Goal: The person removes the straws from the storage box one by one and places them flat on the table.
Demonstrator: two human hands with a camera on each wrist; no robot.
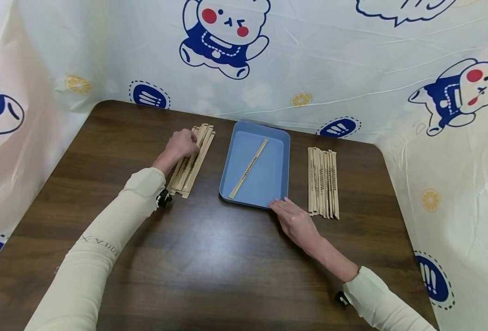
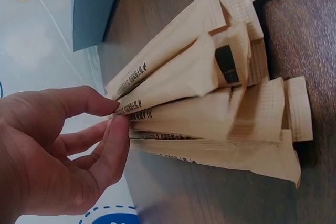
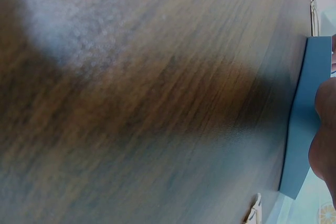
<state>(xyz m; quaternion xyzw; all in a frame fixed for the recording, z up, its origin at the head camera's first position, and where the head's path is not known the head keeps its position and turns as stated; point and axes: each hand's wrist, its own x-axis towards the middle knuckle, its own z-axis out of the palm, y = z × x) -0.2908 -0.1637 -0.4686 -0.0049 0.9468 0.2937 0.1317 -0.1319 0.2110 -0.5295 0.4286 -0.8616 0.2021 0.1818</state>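
Note:
On the left, my left hand (image 1: 183,144) is over a fanned pile of slim, tan paper-wrapped sticks (image 1: 189,172). In the left wrist view, its thumb and fingertips pinch one printed paper-wrapped stick (image 2: 176,80) near its far end, among the others. A blue tray (image 1: 268,174) lies in the middle with a single paper-wrapped stick (image 1: 249,168) set diagonally inside. My right hand (image 1: 295,220) rests at the tray's near right corner, its fingers extended onto the rim. Only part of that hand (image 3: 326,129) shows in the right wrist view, against the tray's outer wall.
A second pile of paper-wrapped sticks (image 1: 323,184) lies side by side to the right of the tray. The brown wooden table (image 1: 210,276) is bordered by a pale cartoon-printed curtain (image 1: 144,50) at the back and sides.

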